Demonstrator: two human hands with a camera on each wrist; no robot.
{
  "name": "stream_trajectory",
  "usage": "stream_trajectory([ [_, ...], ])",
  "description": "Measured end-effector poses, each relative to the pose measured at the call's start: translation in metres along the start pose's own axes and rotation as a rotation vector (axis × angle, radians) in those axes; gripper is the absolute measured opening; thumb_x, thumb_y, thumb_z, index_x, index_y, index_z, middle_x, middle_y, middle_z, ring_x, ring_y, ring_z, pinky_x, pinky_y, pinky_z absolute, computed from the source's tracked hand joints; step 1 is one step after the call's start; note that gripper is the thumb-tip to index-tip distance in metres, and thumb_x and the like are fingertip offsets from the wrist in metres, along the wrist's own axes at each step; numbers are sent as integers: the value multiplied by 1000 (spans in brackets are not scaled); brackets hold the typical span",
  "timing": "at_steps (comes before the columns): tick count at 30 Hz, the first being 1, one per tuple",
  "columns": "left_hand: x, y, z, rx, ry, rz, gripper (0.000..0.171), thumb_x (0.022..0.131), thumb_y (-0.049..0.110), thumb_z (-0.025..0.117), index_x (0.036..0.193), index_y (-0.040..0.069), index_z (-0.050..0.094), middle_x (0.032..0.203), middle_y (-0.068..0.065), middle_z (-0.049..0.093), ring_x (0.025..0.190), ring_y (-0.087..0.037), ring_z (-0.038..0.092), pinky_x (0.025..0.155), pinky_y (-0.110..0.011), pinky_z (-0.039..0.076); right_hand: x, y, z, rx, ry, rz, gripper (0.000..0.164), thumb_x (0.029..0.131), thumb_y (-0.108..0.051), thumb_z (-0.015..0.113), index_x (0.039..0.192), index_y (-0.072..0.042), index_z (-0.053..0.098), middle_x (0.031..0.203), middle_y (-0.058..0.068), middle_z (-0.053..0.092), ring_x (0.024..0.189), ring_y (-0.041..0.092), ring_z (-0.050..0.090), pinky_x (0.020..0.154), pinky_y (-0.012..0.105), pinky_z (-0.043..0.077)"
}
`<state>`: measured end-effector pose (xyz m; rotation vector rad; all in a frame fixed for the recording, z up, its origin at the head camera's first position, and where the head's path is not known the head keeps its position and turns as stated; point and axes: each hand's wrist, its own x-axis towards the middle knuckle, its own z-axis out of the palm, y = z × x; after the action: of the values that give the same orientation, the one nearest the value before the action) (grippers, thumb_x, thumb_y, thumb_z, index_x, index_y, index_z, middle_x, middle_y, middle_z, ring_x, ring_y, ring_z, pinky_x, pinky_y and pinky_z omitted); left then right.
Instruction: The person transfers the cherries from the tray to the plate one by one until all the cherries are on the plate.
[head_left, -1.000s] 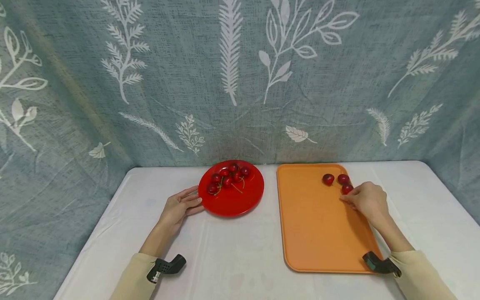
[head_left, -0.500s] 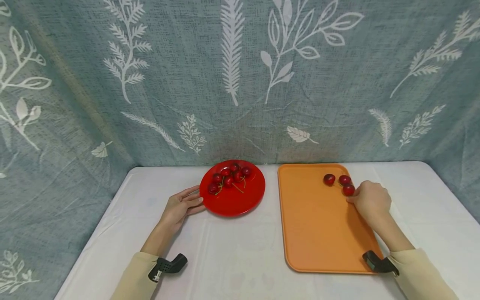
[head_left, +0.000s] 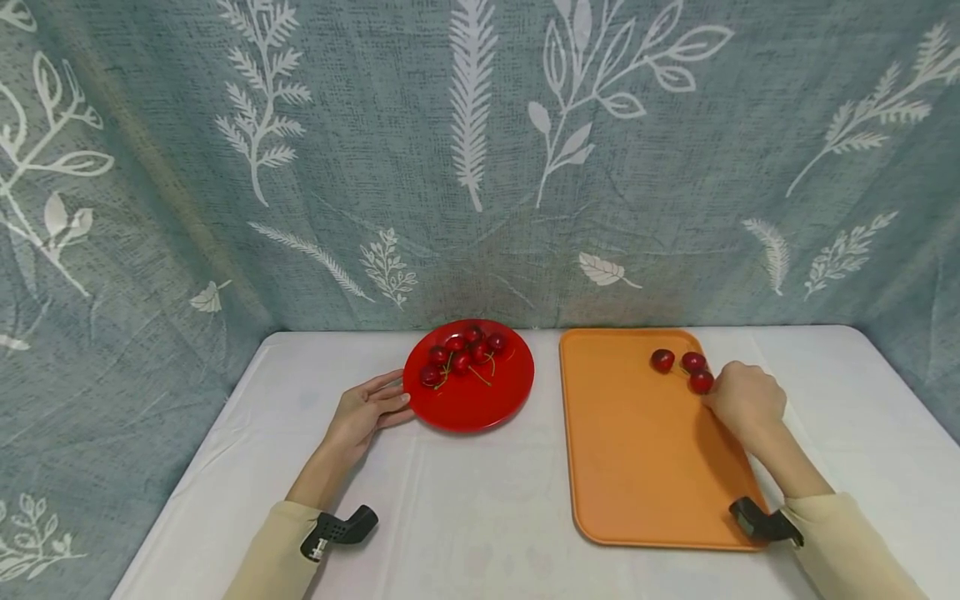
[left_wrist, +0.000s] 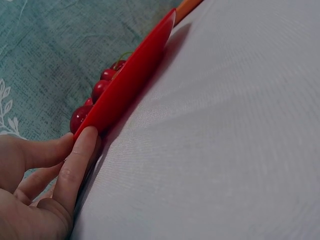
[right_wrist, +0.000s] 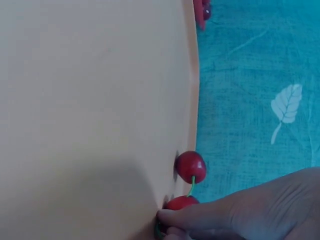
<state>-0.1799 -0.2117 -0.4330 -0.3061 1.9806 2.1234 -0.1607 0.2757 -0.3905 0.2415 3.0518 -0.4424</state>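
Observation:
My left hand (head_left: 358,415) holds the near left rim of a red plate (head_left: 468,412). In the left wrist view, the fingers (left_wrist: 82,150) press against the plate's outer side at its rim. Several red cherries (head_left: 461,362) with green stems lie in the plate's far half. My right hand (head_left: 750,400) is over the right edge of an orange tray (head_left: 637,467), its fingertips pinching at a cherry (head_left: 701,382). In the right wrist view, a bit of green stem shows at the fingertips, and the hand hides part of a cherry (right_wrist: 182,202). Two other cherries lie close by, one being the left cherry (head_left: 662,360).
A white cloth (head_left: 480,508) covers the table. Behind it hangs a blue-green curtain (head_left: 420,167) with white leaf prints. The tray stands right of the plate, with a strip of cloth between them. Black wrist cameras (head_left: 339,533) are strapped over the sleeves.
My right hand's fingertips have drawn in slightly to the right, beside the nearest cherry. My left hand stays at the plate's rim. The whole head view has shifted a little.

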Motion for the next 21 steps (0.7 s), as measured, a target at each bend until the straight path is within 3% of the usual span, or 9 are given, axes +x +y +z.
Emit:
stream_trajectory([
  [4,0,0,0,2,1,3,56,95,-2,59,147,-3,39,128,-19,61,92,-19,71,80,-31,59,0,2,1,15,-15,-3,36,82,-17,66,50,-13,50,56,4,44,54,25,48,41,35,42],
  [8,1,-2,0,6,4,3,55,95,-2,59,147,-2,40,129,-21,60,92,-19,72,80,-31,59,-2,3,4,36,-9,-2,41,82,-24,66,47,-17,46,53,-1,38,53,23,46,42,33,40],
  [15,2,-3,2,7,2,8,54,95,-1,59,146,-2,41,126,-19,61,91,-18,72,79,-31,59,-7,7,3,111,15,7,38,87,-34,66,58,-11,64,53,0,48,53,22,49,42,31,37],
  [21,1,-3,0,11,-6,18,55,95,-2,59,146,-4,40,127,-20,61,89,-16,71,80,-31,59,-14,8,-6,205,15,-56,33,88,-27,67,73,2,74,54,-2,56,54,20,51,45,29,38],
])
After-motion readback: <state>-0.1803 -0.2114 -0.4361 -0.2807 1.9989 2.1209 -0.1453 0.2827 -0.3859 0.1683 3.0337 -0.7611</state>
